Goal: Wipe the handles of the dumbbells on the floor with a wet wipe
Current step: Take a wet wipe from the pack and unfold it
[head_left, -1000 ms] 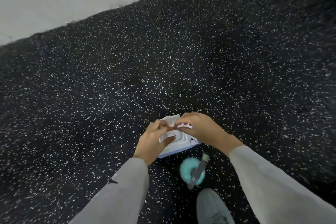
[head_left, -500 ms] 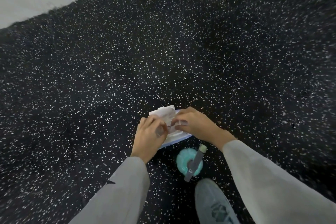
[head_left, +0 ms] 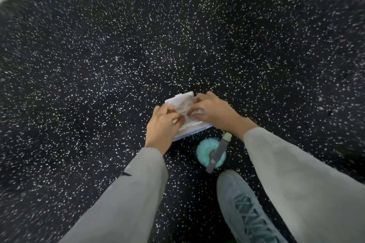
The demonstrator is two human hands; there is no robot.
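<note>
Black rubber gym flooring (head_left: 98, 65) flecked with white fills nearly the whole view, with a pale strip of other surface at the upper left corner. Grey sleeves reach down to a wet-wipe pack (head_left: 189, 130), held above the floor with its flip lid (head_left: 181, 99) open. The left hand (head_left: 163, 127) grips the pack's near end, fingers curled around it, while the right hand (head_left: 212, 111) pinches at the wipe (head_left: 182, 107) showing in the opening. That sheet should be light, limp and damp, likely to cling or tear, so best drawn by a corner with the pack steadied. Below the hands, a teal dumbbell (head_left: 211, 155) rests on the floor beside a grey-blue shoe (head_left: 243, 203); its grey handle looks stiff and easy to wrap the wipe round. One teal head shows plainly; the far head is mostly hidden by the right forearm. Other dumbbells are out of view, and the fingertips are blurred.
</note>
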